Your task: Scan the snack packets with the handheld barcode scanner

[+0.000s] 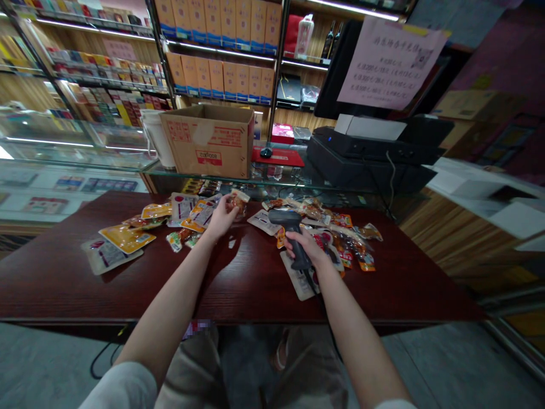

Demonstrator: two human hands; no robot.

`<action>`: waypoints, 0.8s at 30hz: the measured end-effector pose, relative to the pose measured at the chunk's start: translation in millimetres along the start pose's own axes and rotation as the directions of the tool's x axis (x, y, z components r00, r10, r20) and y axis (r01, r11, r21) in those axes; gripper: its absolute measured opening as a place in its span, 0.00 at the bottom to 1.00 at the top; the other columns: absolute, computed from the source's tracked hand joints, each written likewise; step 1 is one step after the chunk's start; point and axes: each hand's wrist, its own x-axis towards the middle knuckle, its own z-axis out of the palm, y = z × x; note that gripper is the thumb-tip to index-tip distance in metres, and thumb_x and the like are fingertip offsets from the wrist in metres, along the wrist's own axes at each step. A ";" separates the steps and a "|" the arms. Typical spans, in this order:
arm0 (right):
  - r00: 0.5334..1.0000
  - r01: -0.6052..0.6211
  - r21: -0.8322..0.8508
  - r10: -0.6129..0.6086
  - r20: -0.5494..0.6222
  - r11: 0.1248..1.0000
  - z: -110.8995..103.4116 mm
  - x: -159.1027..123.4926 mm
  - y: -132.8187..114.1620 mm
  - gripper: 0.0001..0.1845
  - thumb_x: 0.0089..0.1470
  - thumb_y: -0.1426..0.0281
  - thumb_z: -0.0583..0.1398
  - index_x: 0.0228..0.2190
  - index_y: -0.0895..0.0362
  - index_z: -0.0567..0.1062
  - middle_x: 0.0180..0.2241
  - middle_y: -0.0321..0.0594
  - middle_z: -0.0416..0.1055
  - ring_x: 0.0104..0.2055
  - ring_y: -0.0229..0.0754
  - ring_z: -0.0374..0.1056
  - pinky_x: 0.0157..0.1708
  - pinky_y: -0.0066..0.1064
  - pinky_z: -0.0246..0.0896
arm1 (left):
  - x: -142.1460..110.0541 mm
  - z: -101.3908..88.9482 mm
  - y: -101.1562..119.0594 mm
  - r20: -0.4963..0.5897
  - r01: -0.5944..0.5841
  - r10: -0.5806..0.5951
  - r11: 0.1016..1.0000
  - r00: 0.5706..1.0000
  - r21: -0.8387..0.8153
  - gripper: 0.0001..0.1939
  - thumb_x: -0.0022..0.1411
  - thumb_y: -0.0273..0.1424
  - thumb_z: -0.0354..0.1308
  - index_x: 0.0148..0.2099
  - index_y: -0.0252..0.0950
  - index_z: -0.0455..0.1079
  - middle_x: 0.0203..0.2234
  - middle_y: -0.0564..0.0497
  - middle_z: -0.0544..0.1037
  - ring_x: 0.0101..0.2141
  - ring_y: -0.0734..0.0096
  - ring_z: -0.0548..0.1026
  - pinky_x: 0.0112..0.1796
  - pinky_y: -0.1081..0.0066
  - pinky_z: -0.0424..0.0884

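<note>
Near frame centre, left hand (pixel 223 218) pinches packet (pixel 239 203), right hand (pixel 310 245) clasps scanner (pixel 300 254); best square both up steadily

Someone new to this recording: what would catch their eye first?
Probably the dark grey pistol-shaped scanner in the right hand, above shiny plastic packets on the dark-red wooden table. Then the open brown cardboard box on the glass counter beyond, left of centre.

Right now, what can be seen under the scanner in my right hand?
Below the scanner, a pale packet lies among other packets on the dark table. What the scanner and your right hand cover cannot be seen.
</note>
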 end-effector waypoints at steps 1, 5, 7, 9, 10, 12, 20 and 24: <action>1.000 0.002 0.004 -0.002 -0.008 1.000 -1.2 0.6 0.7 0.16 0.45 0.59 0.65 0.28 0.56 0.67 0.15 0.28 0.64 0.12 0.32 0.58 0.13 0.23 0.50 | -0.8 -4.1 1.0 -0.048 -0.017 0.024 0.990 0.999 0.143 0.29 0.60 0.35 0.56 0.62 0.36 0.59 0.42 0.42 0.78 0.43 0.55 0.78 0.48 0.55 0.71; 1.000 0.002 0.007 -0.002 -0.023 1.000 -3.9 1.2 1.5 0.17 0.45 0.58 0.65 0.29 0.56 0.67 0.15 0.28 0.64 0.12 0.32 0.58 0.13 0.24 0.50 | -4.8 -21.4 2.7 -0.193 0.082 0.032 0.828 0.981 0.555 0.26 0.62 0.39 0.53 0.60 0.34 0.64 0.42 0.35 0.78 0.47 0.42 0.75 0.50 0.47 0.66; 1.000 0.009 0.007 -0.009 -0.017 1.000 -3.5 0.0 0.5 0.17 0.46 0.58 0.65 0.29 0.56 0.67 0.16 0.28 0.64 0.12 0.32 0.58 0.13 0.23 0.50 | -7.1 -26.8 2.7 -0.231 0.128 0.035 0.746 0.972 0.653 0.25 0.62 0.41 0.51 0.55 0.30 0.68 0.42 0.30 0.77 0.49 0.36 0.72 0.50 0.42 0.63; 0.999 0.020 0.001 -0.020 -0.027 1.000 -2.2 -1.9 -1.6 0.16 0.46 0.59 0.65 0.29 0.56 0.67 0.16 0.29 0.64 0.13 0.32 0.58 0.13 0.23 0.50 | -9.5 -28.2 2.8 -0.275 0.132 0.106 0.679 0.956 0.722 0.25 0.62 0.41 0.50 0.53 0.28 0.70 0.47 0.26 0.74 0.53 0.31 0.67 0.52 0.38 0.59; 0.999 0.024 -0.003 -0.025 -0.038 1.000 -1.6 -2.9 -2.9 0.16 0.45 0.59 0.65 0.29 0.56 0.67 0.16 0.29 0.64 0.13 0.31 0.59 0.13 0.23 0.50 | -10.6 -27.7 2.9 -0.293 0.127 0.150 0.656 0.944 0.744 0.25 0.62 0.39 0.50 0.55 0.27 0.69 0.51 0.25 0.72 0.55 0.30 0.65 0.52 0.37 0.58; 0.997 0.032 -0.004 -0.032 -0.064 0.999 -0.6 -4.8 -5.7 0.17 0.45 0.59 0.66 0.28 0.56 0.67 0.16 0.29 0.64 0.13 0.31 0.59 0.13 0.23 0.51 | -12.3 -25.2 2.7 -0.295 0.088 0.232 0.629 0.927 0.772 0.27 0.62 0.35 0.50 0.61 0.27 0.65 0.57 0.25 0.66 0.59 0.32 0.61 0.54 0.38 0.56; 0.994 0.058 0.035 -0.054 -0.092 0.998 -3.5 -6.8 -11.2 0.18 0.45 0.58 0.65 0.31 0.56 0.67 0.16 0.28 0.62 0.13 0.32 0.58 0.14 0.23 0.49 | -12.1 -20.3 -12.2 -0.017 -0.133 0.227 0.624 0.974 0.770 0.23 0.62 0.28 0.47 0.57 0.38 0.73 0.58 0.35 0.70 0.68 0.39 0.48 0.61 0.32 0.33; 0.993 0.054 0.028 -0.051 -0.103 0.998 -3.6 -6.9 -11.8 0.17 0.45 0.59 0.65 0.30 0.56 0.67 0.16 0.28 0.63 0.13 0.32 0.58 0.14 0.24 0.50 | -10.7 -22.8 -19.7 -0.155 -0.003 0.175 0.672 0.972 0.740 0.27 0.64 0.38 0.49 0.63 0.35 0.67 0.62 0.32 0.65 0.68 0.30 0.40 0.56 0.23 0.32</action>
